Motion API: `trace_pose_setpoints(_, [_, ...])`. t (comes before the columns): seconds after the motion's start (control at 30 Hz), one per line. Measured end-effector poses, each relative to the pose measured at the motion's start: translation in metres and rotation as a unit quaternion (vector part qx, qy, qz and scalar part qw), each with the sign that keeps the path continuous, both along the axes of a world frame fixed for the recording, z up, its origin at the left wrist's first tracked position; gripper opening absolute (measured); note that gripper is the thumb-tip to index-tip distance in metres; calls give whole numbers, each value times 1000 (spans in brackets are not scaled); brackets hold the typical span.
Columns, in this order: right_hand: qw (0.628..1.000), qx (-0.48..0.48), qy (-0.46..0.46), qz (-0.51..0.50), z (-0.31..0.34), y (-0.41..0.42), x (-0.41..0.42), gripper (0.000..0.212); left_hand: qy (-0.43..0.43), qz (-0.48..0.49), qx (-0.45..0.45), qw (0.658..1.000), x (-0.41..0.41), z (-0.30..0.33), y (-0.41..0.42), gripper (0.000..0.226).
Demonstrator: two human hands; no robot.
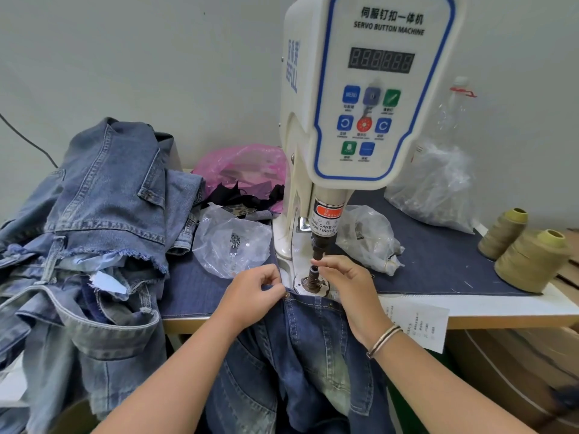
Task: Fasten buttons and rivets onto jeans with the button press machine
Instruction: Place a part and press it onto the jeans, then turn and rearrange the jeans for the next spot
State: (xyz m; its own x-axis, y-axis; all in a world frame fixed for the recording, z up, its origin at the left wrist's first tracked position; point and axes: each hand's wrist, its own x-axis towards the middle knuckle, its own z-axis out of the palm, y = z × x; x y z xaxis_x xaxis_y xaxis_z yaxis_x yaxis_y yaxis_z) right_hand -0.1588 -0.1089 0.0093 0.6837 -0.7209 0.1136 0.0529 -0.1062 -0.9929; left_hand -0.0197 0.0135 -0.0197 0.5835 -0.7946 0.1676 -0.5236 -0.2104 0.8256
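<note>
Head cam only. Servo button machine (369, 89) stands dead centre on the table (470, 321), its panel facing me and the display digits unlit. The punch (320, 245) sits above the lower die (313, 275) with a gap between them.

Dark jeans (300, 355) hang off the table's front edge, waistband up at the machine base, just in front of the die. One rivet (286, 296) is visible at the waistband corner.

Left hand (253, 296): fingers curled, pinching the waistband edge right by that rivet, just left of the die.

Right hand (344, 277): thumb and index fingertips are together at the top of the die, under the punch. They look pinched on something small, but I can't tell what, or whether anything is actually held. There's a bracelet (383, 339) on that wrist.

Left of the machine:
- pile of lighter jeans (94, 230) spilling over the table edge
- clear bag (232, 242) with small metal parts inside
- pink bag (244, 170) behind it with dark scraps

Right of the machine:
- crumpled clear bag (369, 239) close to the base
- bigger clear bag (435, 189) against the wall
- two olive thread cones (526, 255) at the table's right end
- printed paper sheet (419, 324) drooping over the front edge
</note>
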Motion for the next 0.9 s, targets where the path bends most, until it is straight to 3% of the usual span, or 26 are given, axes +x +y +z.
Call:
trace_pose_setpoints(0.1, [978,-204,-17,-30,-1,6,-17,23,73,-23,-73,994,-8,14,-1,31])
trace_pose_setpoints(0.17, [946,-320,58,12,-7,10,-27,14,99,-46,-104,989,-17,35,-9,28])
trace_pose_setpoints(0.2, [936,-332,114,28,-7,11,-28,12,111,-58,-113,986,-21,47,-14,26])
trace_pose_setpoints(0.23, [936,-316,149,44,-5,9,-29,4,121,-68,-115,984,-26,57,-19,25])
trace_pose_setpoints(0.27, [943,-295,148,51,-3,4,-29,16,129,-75,-113,982,-30,64,-23,24])
trace_pose_setpoints(0.33, [974,-197,92,60,5,-6,-34,29,162,-86,-107,977,-31,73,-21,23])
trace_pose_setpoints(0.4, [994,-91,37,56,12,-16,-40,20,197,-101,-86,971,-23,74,-9,19])
trace_pose_setpoints(0.53, [997,73,-15,20,9,-22,-47,19,114,-106,-7,988,3,58,26,10])
trace_pose_setpoints(0.63, [989,140,-41,-22,12,-29,-49,17,123,-139,72,980,4,41,50,6])
trace_pose_setpoints(0.9, [983,145,-88,-70,24,-49,-66,20,-158,-87,163,970,-28,14,39,32])
